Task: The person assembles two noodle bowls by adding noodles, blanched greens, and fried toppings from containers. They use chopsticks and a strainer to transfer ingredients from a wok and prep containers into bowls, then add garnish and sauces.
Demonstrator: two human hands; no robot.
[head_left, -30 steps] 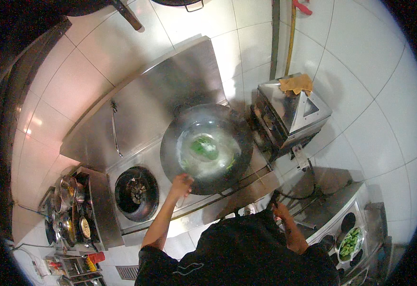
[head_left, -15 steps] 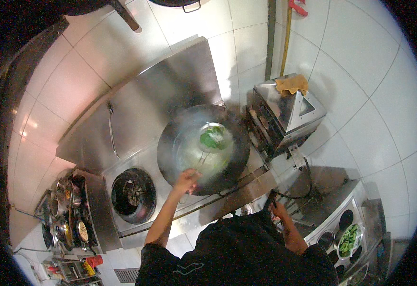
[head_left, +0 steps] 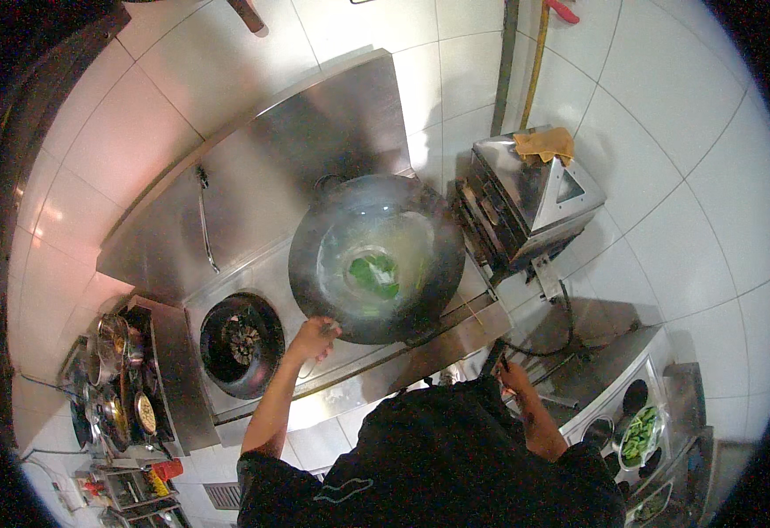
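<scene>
My left hand (head_left: 315, 338) is closed at the near left rim of a large black wok (head_left: 442, 299). It grips the handle end of a skimmer, though the handle is faint in the steam. Within the wok's pale, cloudy liquid, green leaves (head_left: 374, 275) lie gathered in the skimmer's round head. To the right, my right hand (head_left: 514, 378) is closed around a dark, narrow object (head_left: 493, 356) beside the dark clothing; its kind is unclear.
Left of the wok sits a smaller black pan (head_left: 257, 374) with dark contents. A steel box (head_left: 535, 189) carrying an orange cloth (head_left: 545, 144) stands right. Cut greens (head_left: 640, 436) fill a container at lower right. Pots and a bowl (head_left: 146, 412) crowd the left. A faucet (head_left: 206, 220) rises behind.
My left hand has drawn back toward me and left, to the wok's rim. The skimmer with the leaves has come nearer and lower into the liquid. My right hand stays about the same.
</scene>
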